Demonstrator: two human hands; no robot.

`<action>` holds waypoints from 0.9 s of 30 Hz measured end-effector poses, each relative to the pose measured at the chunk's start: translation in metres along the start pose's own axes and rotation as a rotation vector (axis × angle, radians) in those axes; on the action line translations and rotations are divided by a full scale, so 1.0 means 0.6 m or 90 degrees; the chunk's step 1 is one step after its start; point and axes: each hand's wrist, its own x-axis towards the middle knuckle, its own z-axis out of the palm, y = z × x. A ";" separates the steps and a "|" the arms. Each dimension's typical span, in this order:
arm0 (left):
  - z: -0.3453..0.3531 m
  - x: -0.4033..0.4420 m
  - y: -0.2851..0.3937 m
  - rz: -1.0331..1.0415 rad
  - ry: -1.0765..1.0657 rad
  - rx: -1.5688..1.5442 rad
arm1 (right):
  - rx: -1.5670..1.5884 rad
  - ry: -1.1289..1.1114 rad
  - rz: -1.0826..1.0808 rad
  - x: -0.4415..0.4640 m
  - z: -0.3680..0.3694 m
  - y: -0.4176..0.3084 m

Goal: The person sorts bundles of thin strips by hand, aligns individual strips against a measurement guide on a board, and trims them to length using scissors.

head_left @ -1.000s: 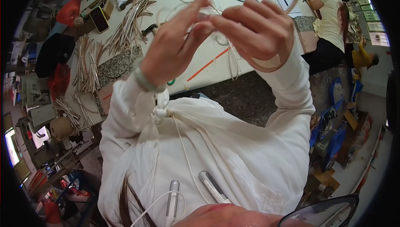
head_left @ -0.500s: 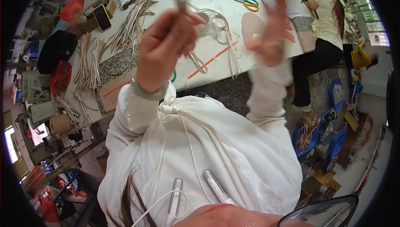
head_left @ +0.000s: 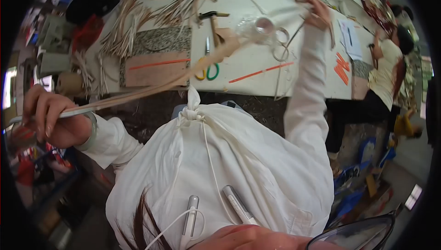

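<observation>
My left hand (head_left: 57,117), with a pale bangle at the wrist, is out at the far left, its fingers curled around a long tan strip (head_left: 167,84). The strip runs slantwise across the front of the table and blurs toward the upper right. At its far end my right hand (head_left: 319,14) is closed on it over the back of the table; the exact grip is partly hidden. Beneath the strip are scissors (head_left: 212,70) with yellow and green handles and a hammer (head_left: 214,22). Clear tape rolls (head_left: 263,25) and a thin looped cord (head_left: 279,57) lie nearer my right hand.
Orange strips (head_left: 341,68) and a paper with a pen (head_left: 350,39) lie at the right of the white table. Bundled strips (head_left: 190,2), a speckled slab (head_left: 161,39) and a pinkish board (head_left: 156,72) are at the left. Another person (head_left: 383,64) sits at the right.
My hands have moved widely apart: the left out to the left, the right forward. My right hand, open before, has closed, and the strip now spans between both. The view has shifted too.
</observation>
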 end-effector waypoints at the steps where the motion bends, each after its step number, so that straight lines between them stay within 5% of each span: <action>1: 0.000 -0.016 0.014 0.033 0.106 -0.010 | -0.036 0.025 0.016 0.012 -0.046 -0.083; 3: -0.020 -0.048 0.056 0.078 0.220 -0.012 | 0.028 -0.007 0.138 -0.015 -0.112 -0.180; 5: -0.079 -0.080 0.093 -0.057 0.247 0.093 | 0.070 -0.298 0.198 -0.063 -0.169 -0.232; 7: -0.140 -0.099 0.091 -0.152 0.179 0.312 | 0.053 -0.655 0.269 -0.112 -0.179 -0.302; 9: -0.158 -0.105 0.059 -0.277 0.276 0.403 | 0.236 -1.016 0.660 -0.155 -0.142 -0.355; 10: -0.164 -0.101 0.037 -0.342 0.302 0.414 | 0.244 -1.288 0.620 -0.167 -0.108 -0.367; 12: -0.216 -0.129 0.028 -0.424 0.424 0.555 | 0.730 -1.157 0.752 -0.259 -0.086 -0.325; 13: -0.224 -0.128 0.011 -0.455 0.415 0.664 | 0.738 -0.949 0.731 -0.290 -0.058 -0.315; 15: -0.260 -0.140 0.011 -0.533 0.278 0.648 | 0.509 -0.589 0.953 -0.374 0.060 -0.278; 16: -0.256 -0.136 0.015 -0.591 0.313 0.630 | 0.335 -0.453 0.854 -0.361 0.130 -0.303; 20: -0.273 -0.148 0.042 -0.665 0.390 0.550 | -0.019 -0.428 0.573 -0.464 0.380 -0.297; 23: -0.293 -0.165 0.085 -0.666 0.430 0.525 | -0.299 -0.534 0.494 -0.425 0.451 -0.328; 24: -0.300 -0.169 0.101 -0.665 0.443 0.511 | 0.004 -0.242 0.874 -0.398 0.453 -0.330; 25: -0.309 -0.171 0.115 -0.662 0.454 0.494 | 0.067 -0.094 0.995 -0.385 0.462 -0.325; 27: -0.326 -0.177 0.137 -0.662 0.459 0.482 | -0.037 -0.161 0.919 -0.401 0.464 -0.312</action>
